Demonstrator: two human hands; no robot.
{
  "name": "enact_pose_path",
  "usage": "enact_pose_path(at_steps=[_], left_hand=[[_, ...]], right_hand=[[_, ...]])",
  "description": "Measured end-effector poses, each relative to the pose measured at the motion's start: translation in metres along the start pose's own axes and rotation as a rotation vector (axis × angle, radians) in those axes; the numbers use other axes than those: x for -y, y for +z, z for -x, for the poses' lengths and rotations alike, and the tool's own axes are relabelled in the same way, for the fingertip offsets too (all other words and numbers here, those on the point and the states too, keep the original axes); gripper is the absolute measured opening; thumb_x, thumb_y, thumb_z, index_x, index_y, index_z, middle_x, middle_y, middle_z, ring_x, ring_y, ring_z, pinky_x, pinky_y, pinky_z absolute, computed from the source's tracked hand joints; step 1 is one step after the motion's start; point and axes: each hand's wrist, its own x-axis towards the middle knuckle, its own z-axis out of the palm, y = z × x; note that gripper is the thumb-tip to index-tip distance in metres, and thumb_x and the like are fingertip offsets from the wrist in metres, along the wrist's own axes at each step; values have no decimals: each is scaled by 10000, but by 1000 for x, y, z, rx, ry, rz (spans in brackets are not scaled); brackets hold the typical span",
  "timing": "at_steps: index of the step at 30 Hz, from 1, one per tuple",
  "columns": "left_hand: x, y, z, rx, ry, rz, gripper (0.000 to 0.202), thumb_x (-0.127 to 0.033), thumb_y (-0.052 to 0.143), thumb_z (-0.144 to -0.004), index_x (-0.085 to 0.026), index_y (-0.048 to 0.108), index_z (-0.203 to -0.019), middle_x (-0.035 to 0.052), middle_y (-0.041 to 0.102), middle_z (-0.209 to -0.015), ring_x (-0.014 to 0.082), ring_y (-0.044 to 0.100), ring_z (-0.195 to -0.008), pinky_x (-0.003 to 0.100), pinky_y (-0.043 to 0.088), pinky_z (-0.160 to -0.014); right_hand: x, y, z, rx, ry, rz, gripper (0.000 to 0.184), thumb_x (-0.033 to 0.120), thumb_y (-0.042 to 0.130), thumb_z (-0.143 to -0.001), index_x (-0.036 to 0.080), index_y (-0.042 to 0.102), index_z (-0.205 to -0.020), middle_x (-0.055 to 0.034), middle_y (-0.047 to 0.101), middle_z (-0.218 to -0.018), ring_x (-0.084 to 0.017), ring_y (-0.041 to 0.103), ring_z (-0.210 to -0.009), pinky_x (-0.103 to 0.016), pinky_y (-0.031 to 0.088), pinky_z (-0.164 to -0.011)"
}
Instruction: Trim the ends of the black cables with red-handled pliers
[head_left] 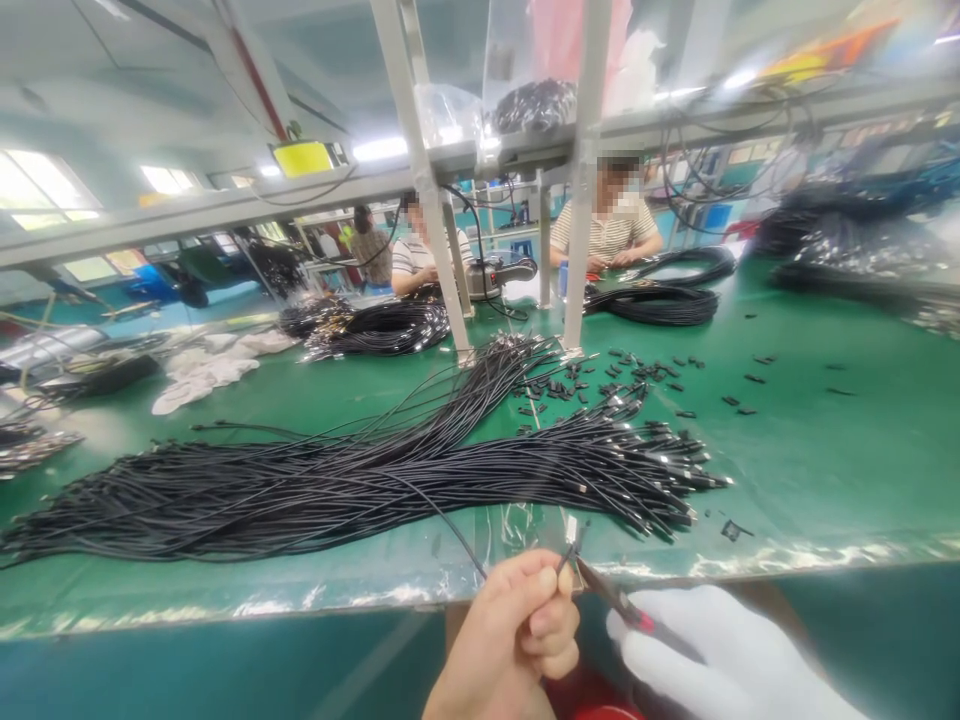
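Note:
My left hand [517, 630], bare, pinches a thin black cable [457, 535] close to its end. A small silvery connector [572, 530] sticks up from that end, just above my fingertips. My right hand [712, 640] wears a white glove and is closed around a dark cutting tool with a red spot [637, 615], seemingly scissors or snips. The tool's narrow tip meets the cable just below the connector. Beyond my hands a large bundle of black cables [322, 490] lies across the table, its connector ends toward the right.
Small black pieces [577, 385] are scattered on the green table [847, 470] behind the bundle. Metal posts [581, 200] rise from the middle. Coiled cables [652, 303] lie on the far side, where two co-workers [604, 235] sit. A red object [607, 712] is below the table edge.

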Motion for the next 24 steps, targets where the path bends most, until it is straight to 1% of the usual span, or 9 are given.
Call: enact_pose_path(at_steps=[3, 5, 7, 10, 12, 14, 18, 21, 24], left_hand=[[0, -2, -3, -25, -11, 51, 310, -313, 891, -800, -128, 644, -770, -117, 351, -529, 28, 146, -457, 157, 148, -434], [0, -2, -5, -41, -18, 91, 314, -297, 911, -777, -121, 651, -785, -118, 371, -524, 27, 148, -454, 146, 153, -422], [-2, -2, -5, -47, -23, 128, 323, -280, 930, -754, -115, 655, -787, -123, 379, -513, 24, 137, -451, 138, 156, -410], [-5, 0, -4, -48, -21, 163, 335, -261, 948, -729, -110, 653, -773, -129, 381, -502, 21, 116, -449, 132, 151, -397], [-7, 2, -3, -50, -16, 161, 341, -266, 951, -724, -112, 651, -772, -130, 380, -499, 21, 111, -449, 134, 141, -396], [-9, 3, -2, -48, -11, 127, 346, -289, 945, -730, -118, 648, -782, -130, 375, -503, 23, 116, -447, 145, 130, -402], [-9, 6, 0, -115, 29, -93, 368, -405, 878, -798, -143, 620, -806, -125, 375, -535, 31, 153, -465, 187, 140, -456], [-5, 9, 0, -233, 84, -374, 401, -534, 772, -866, -179, 586, -873, -137, 355, -546, 51, 148, -474, 233, 150, -488], [0, 12, 0, -341, 187, -722, 377, -573, 638, -947, -201, 586, -985, -144, 294, -547, 89, 164, -497, 274, 165, -515]], right_hand=[[-11, -6, -10, -185, -194, 364, 267, 443, 525, -999, 302, 734, -912, 29, 757, -759, -157, 687, -564, -246, 453, -448], [-14, -9, -18, -296, -344, 609, 323, 419, 442, -1042, 278, 704, -916, 33, 708, -683, -147, 643, -490, -268, 428, -432], [-14, -12, -26, -380, -427, 769, 358, 396, 384, -1064, 255, 675, -909, 30, 648, -617, -161, 604, -452, -304, 417, -451], [-9, -19, -39, -474, -509, 889, 351, 312, 342, -1077, 200, 655, -963, -19, 689, -669, -188, 643, -507, -333, 394, -493], [-6, -25, -46, -493, -544, 903, 342, 275, 329, -1082, 160, 639, -996, -60, 723, -725, -201, 685, -574, -339, 387, -524], [-5, -31, -52, -512, -561, 906, 322, 278, 342, -1087, 135, 625, -1034, -74, 729, -738, -208, 695, -594, -344, 385, -553], [-7, -37, -57, -498, -604, 953, 308, 263, 335, -1090, 119, 606, -1063, -88, 738, -756, -225, 704, -609, -357, 366, -576], [-10, -38, -55, -464, -623, 968, 336, 238, 301, -1091, 111, 609, -1048, -85, 728, -737, -228, 700, -607, -364, 358, -585], [-10, -38, -50, -467, -615, 982, 321, 251, 337, -1084, 98, 618, -1054, -83, 717, -728, -232, 684, -589, -370, 356, -593]])
